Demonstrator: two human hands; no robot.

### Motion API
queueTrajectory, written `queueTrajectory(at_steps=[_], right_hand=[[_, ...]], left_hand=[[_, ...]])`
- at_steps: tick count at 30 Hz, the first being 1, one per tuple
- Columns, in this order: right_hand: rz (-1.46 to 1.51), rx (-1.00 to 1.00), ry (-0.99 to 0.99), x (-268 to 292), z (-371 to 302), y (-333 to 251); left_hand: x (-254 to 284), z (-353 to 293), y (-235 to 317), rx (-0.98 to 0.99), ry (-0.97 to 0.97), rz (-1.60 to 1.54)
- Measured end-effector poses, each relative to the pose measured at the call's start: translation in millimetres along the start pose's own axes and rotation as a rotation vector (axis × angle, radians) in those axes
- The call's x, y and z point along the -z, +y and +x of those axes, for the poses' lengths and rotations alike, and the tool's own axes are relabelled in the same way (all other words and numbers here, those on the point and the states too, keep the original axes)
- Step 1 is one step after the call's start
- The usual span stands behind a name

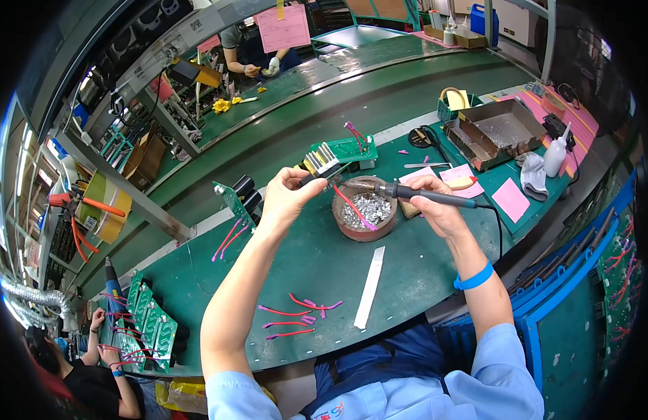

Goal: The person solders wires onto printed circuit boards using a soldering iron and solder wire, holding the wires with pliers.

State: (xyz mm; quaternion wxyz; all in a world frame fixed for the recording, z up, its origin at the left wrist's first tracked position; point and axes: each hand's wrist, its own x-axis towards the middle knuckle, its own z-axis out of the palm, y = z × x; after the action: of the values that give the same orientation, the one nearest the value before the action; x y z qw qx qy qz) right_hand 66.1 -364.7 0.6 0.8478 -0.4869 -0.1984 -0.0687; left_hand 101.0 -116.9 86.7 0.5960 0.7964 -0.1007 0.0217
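Observation:
My left hand (pixel 287 199) grips a green circuit board (pixel 348 149) by a dark block at its near end, tilted above the bench. A red wire (pixel 350 204) with a purple end hangs from that end of the board. In my right hand (pixel 439 213) is a soldering iron (pixel 436 197), its tip pointing left at the board's near end. Fingers hide the exact contact. Below both hands stands a round brown pot (pixel 368 234) filled with silvery solder scraps. Several loose red wires (pixel 285 312) with purple sleeves lie on the green bench.
A white strip (pixel 369 287) lies in front of the pot. Another board (pixel 233 205) stands left, with several more (pixel 150 323) beyond my left elbow. At the right are a metal tray (pixel 502 129), a white squeeze bottle (pixel 557 152), a cloth (pixel 532 175) and the iron's cord (pixel 501 234).

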Motion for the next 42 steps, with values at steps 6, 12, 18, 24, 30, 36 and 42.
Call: queueTrajectory(at_steps=[6, 12, 18, 24, 30, 36, 42], right_hand=[[-0.106, -0.014, 0.129, -2.5, -22.5, -3.6], [-0.696, 0.094, 0.222, 1.7, -38.1, 5.6], [-0.717, 0.127, 0.243, -7.2, -44.4, 2.0], [-0.723, 0.142, 0.266, -10.6, -49.5, 2.6], [-0.579, 0.097, 0.204, -15.1, -51.3, 10.9], [-0.534, 0.076, 0.217, -10.0, -49.0, 20.3], [-0.504, 0.049, 0.243, -8.8, -52.0, 23.1]], left_hand=[[7.4, -3.6, 1.8, 0.033, 0.01, 0.014], [22.0, -7.5, 3.6, 0.047, 0.041, 0.046], [41.5, -20.5, -3.7, 0.114, 0.099, 0.029], [64.9, -37.0, -21.7, 0.243, 0.143, 0.081], [78.6, -50.5, -26.8, 0.533, 0.184, -0.275], [75.5, -52.5, -15.8, 0.576, 0.227, -0.387], [63.8, -56.9, -14.0, 0.553, 0.257, -0.394]])
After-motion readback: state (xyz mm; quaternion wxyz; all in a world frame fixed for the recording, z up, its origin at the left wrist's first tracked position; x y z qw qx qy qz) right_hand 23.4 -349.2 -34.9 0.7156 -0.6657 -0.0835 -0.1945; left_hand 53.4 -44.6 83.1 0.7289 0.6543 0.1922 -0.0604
